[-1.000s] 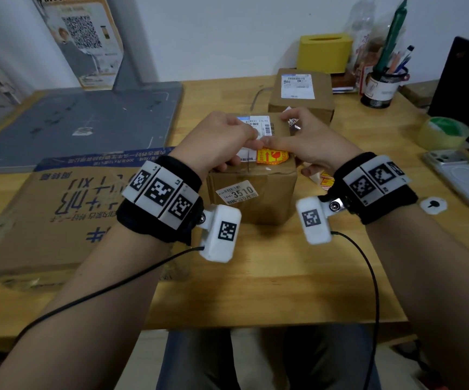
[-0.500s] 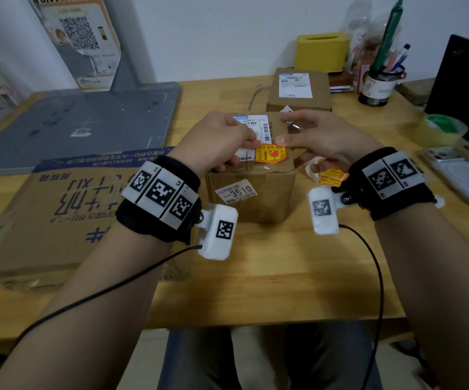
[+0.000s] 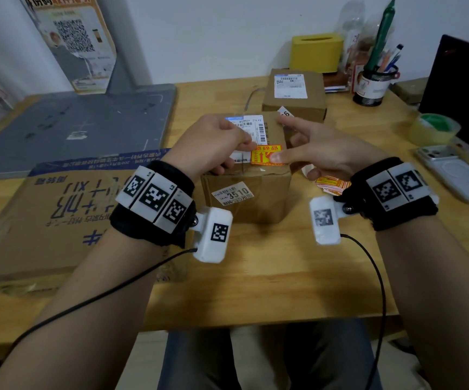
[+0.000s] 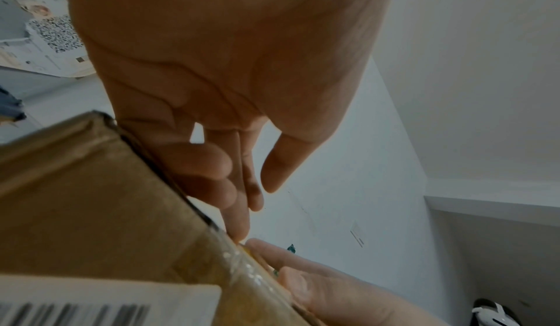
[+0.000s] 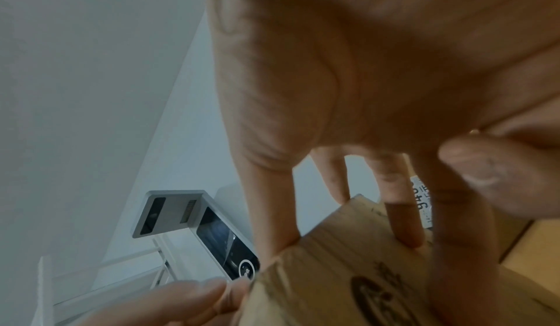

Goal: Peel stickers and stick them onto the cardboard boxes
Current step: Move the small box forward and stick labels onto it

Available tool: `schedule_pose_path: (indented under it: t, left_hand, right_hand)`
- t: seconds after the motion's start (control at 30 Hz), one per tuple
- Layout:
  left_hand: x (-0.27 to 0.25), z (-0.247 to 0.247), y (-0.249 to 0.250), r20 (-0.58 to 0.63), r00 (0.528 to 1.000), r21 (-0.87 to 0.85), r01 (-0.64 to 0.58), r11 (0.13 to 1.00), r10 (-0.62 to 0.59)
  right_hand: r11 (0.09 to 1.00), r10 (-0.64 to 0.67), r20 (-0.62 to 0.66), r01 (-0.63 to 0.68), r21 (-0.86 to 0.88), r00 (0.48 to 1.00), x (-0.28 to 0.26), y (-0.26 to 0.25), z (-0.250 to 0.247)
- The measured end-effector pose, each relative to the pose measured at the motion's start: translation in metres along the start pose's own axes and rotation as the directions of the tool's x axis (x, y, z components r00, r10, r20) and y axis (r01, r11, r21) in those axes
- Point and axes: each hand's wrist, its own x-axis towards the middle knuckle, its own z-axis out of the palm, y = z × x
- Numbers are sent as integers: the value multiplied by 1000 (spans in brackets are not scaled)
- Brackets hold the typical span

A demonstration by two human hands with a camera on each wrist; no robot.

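A small cardboard box (image 3: 247,198) stands mid-table with a white shipping label and an orange sticker (image 3: 264,154) on its top near the front edge. My left hand (image 3: 236,153) rests on the box top, its fingertips (image 4: 239,233) pressing at the sticker's left end. My right hand (image 3: 289,142) presses its thumb on the sticker's right part, the index and middle fingers spread above the box (image 5: 348,271). Its lower fingers curl round a strip of orange stickers (image 3: 330,184) under the palm.
A second labelled box (image 3: 295,92) sits behind. A flattened large carton (image 3: 67,215) and a grey board (image 3: 81,122) fill the left. On the right are a pen cup (image 3: 373,85), a tape roll (image 3: 434,129), a phone (image 3: 452,173) and a dark screen (image 3: 463,91).
My right hand's fingers have spread and lifted off the box, and its thumb has slid right along the sticker. More of the sticker shows. The left hand has barely moved.
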Motion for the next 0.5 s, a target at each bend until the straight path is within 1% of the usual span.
schedule_pose_path:
  t: [0.1, 0.23, 0.3, 0.4, 0.5]
  left_hand:
    - [0, -1, -1, -4, 1000, -3, 4, 1000, -4]
    - [0, 0, -1, -6, 1000, -13, -1, 1000, 0]
    - [0, 0, -2, -13, 1000, -19, -1, 1000, 1]
    - [0, 0, -3, -22, 1000, -14, -14, 1000, 14]
    - [0, 3, -3, -27, 999, 17, -28, 999, 29]
  right_hand:
    - [1000, 9, -24, -9, -9, 1000, 4, -2, 3]
    - [998, 15, -102, -21, -51, 995, 10, -6, 11]
    - [999, 13, -112, -18, -48, 994, 11, -7, 12]
    - [998, -2, -92, -4, -65, 996, 10, -7, 10]
    - [996, -4, -13, 3, -86, 1000, 5, -6, 8]
